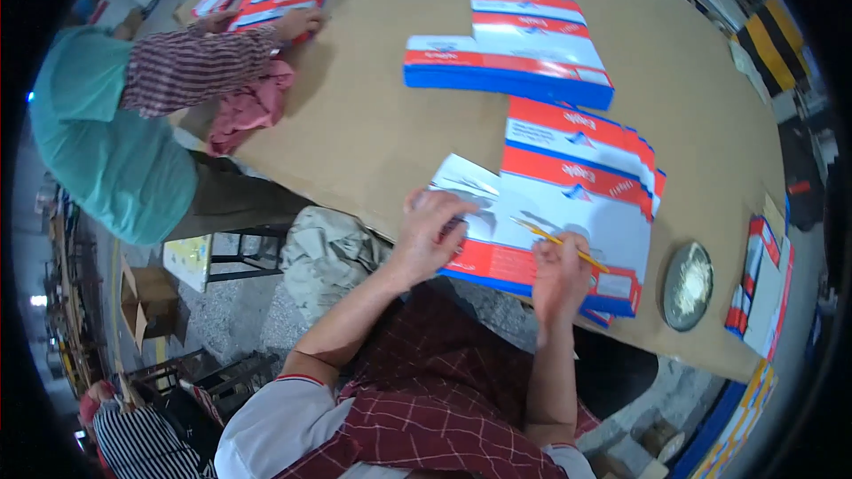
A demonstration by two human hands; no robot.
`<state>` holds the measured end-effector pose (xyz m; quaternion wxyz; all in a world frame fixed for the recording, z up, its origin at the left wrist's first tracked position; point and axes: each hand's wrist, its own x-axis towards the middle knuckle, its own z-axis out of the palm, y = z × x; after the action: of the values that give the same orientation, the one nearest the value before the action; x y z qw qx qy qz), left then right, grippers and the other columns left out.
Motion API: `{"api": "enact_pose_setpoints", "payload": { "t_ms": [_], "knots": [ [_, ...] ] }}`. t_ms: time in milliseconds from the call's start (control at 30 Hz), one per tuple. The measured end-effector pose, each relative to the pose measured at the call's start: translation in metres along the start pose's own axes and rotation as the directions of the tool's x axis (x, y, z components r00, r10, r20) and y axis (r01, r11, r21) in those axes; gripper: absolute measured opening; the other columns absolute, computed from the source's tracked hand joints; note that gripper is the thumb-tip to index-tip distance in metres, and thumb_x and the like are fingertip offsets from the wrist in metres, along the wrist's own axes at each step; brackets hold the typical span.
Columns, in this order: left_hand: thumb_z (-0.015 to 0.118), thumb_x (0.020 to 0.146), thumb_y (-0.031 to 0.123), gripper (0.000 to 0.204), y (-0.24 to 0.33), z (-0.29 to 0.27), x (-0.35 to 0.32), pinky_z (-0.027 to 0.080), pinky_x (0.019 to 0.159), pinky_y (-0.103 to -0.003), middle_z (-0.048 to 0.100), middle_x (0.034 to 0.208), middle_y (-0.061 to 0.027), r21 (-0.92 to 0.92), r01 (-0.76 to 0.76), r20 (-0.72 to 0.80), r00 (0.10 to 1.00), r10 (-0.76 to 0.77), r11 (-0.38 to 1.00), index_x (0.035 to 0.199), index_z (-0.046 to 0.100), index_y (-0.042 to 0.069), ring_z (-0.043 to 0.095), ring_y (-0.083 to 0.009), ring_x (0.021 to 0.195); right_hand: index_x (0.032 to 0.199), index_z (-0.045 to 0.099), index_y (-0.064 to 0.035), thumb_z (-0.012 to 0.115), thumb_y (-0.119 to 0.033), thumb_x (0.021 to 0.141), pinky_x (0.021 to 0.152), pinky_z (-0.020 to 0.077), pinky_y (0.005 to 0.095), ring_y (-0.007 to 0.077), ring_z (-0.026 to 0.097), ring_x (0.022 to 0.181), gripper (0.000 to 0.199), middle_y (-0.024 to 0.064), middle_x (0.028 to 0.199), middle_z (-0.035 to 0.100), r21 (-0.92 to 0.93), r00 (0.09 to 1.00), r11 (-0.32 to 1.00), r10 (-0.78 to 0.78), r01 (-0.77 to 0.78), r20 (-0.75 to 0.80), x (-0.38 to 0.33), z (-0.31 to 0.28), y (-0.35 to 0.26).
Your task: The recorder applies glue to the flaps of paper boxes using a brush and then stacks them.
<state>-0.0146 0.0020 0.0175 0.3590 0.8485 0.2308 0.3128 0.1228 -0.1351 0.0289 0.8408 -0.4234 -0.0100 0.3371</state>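
Note:
My left hand (432, 229) presses down on the near left part of a flat red, white and blue carton blank (532, 231) lying at the table's near edge. My right hand (557, 270) rests on the same blank and grips a thin yellow stick (559, 240) that points up and to the left. The blank tops a fanned stack of similar flat blanks (590, 155). Further back lies another stack of blanks (515, 49).
The brown table (373, 124) carries a round metal dish (688, 286) at my right and more blanks (763, 279) at the right edge. At the far left a co-worker's hand (297, 25) rests on red blanks, a pink cloth (253, 106) beside it. A crumpled sack (328, 253) lies below the table.

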Motion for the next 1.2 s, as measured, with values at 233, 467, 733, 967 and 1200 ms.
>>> {"api": "enact_pose_setpoints", "payload": {
  "t_ms": [233, 467, 733, 967, 1200],
  "knots": [
    [0.056, 0.055, -0.008, 0.023, -0.008, -0.001, -0.008, 0.025, 0.092, -0.04, 0.053, 0.073, 0.0011, 0.083, -0.08, -0.052, 0.995, 0.085, 0.993, 0.064, 0.054, 0.013, 0.053, -0.0177, 0.083, 0.087, 0.046, -0.0036, 0.047, -0.01, 0.089, 0.064, 0.0451, 0.0255, 0.0108, 0.054, 0.066, 0.007, 0.0085, 0.075, 0.059, -0.384, 0.964, 0.908, -0.066, 0.165, 0.257, -0.01, 0.0, 0.005],
    [0.056, 0.049, -0.008, 0.025, -0.011, 0.001, -0.013, 0.027, 0.089, -0.043, 0.052, 0.072, 0.0019, 0.186, -0.145, -0.041, 0.987, 0.155, 0.972, 0.062, 0.052, 0.013, 0.052, -0.0185, 0.084, 0.084, 0.045, -0.0031, 0.048, -0.008, 0.087, 0.064, 0.0444, 0.0239, 0.0095, 0.053, 0.063, 0.006, 0.0077, 0.071, 0.058, -0.61, 0.963, 0.767, -0.034, 0.197, 0.269, -0.019, 0.001, 0.009],
    [0.055, 0.048, -0.009, 0.026, -0.012, 0.001, -0.013, 0.027, 0.089, -0.043, 0.051, 0.073, 0.0009, 0.197, -0.157, -0.05, 0.984, 0.17, 0.968, 0.062, 0.053, 0.012, 0.052, -0.0196, 0.083, 0.078, 0.047, -0.0037, 0.05, -0.008, 0.086, 0.059, 0.0405, 0.021, 0.0071, 0.051, 0.061, 0.009, 0.0046, 0.068, 0.056, -0.671, 0.953, 0.694, -0.076, 0.263, 0.295, -0.022, 0.0, 0.008],
    [0.052, 0.049, -0.011, 0.027, -0.011, 0.0, -0.013, 0.027, 0.09, -0.042, 0.052, 0.073, 0.0009, 0.185, -0.152, -0.047, 0.985, 0.163, 0.971, 0.063, 0.054, 0.012, 0.052, -0.0203, 0.083, 0.076, 0.051, -0.0036, 0.056, -0.009, 0.081, 0.051, 0.041, 0.0259, 0.0141, 0.052, 0.055, 0.009, 0.0055, 0.066, 0.054, -0.727, 0.91, 0.558, -0.151, 0.4, 0.385, -0.023, -0.003, 0.011],
    [0.057, 0.048, -0.008, 0.026, -0.01, 0.0, -0.012, 0.027, 0.09, -0.044, 0.05, 0.073, 0.0, 0.21, -0.164, -0.047, 0.983, 0.177, 0.964, 0.063, 0.054, 0.012, 0.052, -0.02, 0.085, 0.076, 0.052, -0.0031, 0.058, -0.007, 0.079, 0.051, 0.0423, 0.0268, 0.0161, 0.055, 0.056, 0.008, 0.0073, 0.066, 0.056, -0.73, 0.894, 0.528, -0.151, 0.435, 0.423, -0.023, -0.002, 0.008]
  ]
}}
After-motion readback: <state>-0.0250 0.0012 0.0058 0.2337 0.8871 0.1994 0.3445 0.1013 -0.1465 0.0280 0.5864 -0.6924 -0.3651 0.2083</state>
